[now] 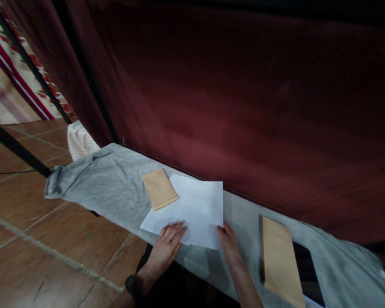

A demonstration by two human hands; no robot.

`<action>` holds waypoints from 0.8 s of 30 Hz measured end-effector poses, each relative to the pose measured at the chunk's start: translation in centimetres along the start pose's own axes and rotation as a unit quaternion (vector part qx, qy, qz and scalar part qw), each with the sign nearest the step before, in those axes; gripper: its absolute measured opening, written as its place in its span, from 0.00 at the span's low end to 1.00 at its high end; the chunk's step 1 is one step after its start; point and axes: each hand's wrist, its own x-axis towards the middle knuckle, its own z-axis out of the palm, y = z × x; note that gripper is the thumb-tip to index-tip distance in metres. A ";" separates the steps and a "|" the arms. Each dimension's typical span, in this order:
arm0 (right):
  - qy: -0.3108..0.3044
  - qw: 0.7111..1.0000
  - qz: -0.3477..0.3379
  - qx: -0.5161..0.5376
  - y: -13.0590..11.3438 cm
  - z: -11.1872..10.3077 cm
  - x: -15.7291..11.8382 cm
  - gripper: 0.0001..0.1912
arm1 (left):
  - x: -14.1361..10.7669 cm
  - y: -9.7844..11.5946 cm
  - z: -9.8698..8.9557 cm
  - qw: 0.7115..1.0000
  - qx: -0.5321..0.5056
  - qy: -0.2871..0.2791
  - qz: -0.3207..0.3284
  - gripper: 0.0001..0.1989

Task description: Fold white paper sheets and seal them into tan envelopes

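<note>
White sheets of paper [200,205] lie overlapping on a grey cloth. My left hand [167,244] rests flat on their near edge, its fingers stretched out. At the right edge of the top sheet, my right hand [228,244] grips the paper, the thumb over it and the other fingers mostly hidden. A brown paper envelope [159,188] with a small reddish mark lies partly over the sheets on their left side, just beyond my left hand. Off to the right of my right hand is a pile of brown envelopes [280,259].
The grey cloth [112,179] covers a long narrow table. A dark flat object [308,269] lies partly under the brown pile. Behind the table hangs a dark red curtain [211,128]. Black metal bars [19,147] and a tiled floor [35,239] are at the left.
</note>
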 end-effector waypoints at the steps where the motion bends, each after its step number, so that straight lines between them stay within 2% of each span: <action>1: 0.031 0.999 0.024 0.017 0.9 -1.2 -0.7 0.24 | 0.2 0.2 0.1 1.000 0.007 0.001 0.002 0.21; 5: 0.111 0.978 0.122 0.129 4.2 -4.2 -3.3 0.27 | 1.2 1.6 0.6 0.999 0.006 -0.003 0.044 0.19; 8: 0.152 0.972 0.136 0.119 6.0 -5.2 -4.5 0.27 | 1.8 3.0 1.5 0.997 -0.002 -0.018 0.080 0.18; 14: 0.196 0.974 0.108 -0.031 7.1 -6.5 -5.5 0.23 | 1.6 4.6 2.5 0.991 -0.011 -0.069 0.113 0.20; 16: 0.193 0.969 0.091 -0.129 7.0 -6.6 -6.2 0.22 | 1.5 4.6 2.4 0.989 -0.015 -0.096 0.116 0.21; 20: 0.201 0.922 0.007 -0.332 6.3 -6.7 -8.0 0.25 | 1.4 4.3 1.9 0.984 -0.027 -0.128 0.121 0.24; 22: 0.212 0.900 -0.034 -0.380 5.8 -6.7 -8.4 0.26 | 1.4 4.3 1.7 0.982 -0.039 -0.142 0.118 0.26; 24: 0.207 0.894 -0.077 -0.391 5.3 -6.3 -8.1 0.26 | 1.6 4.3 1.5 0.981 -0.052 -0.155 0.103 0.28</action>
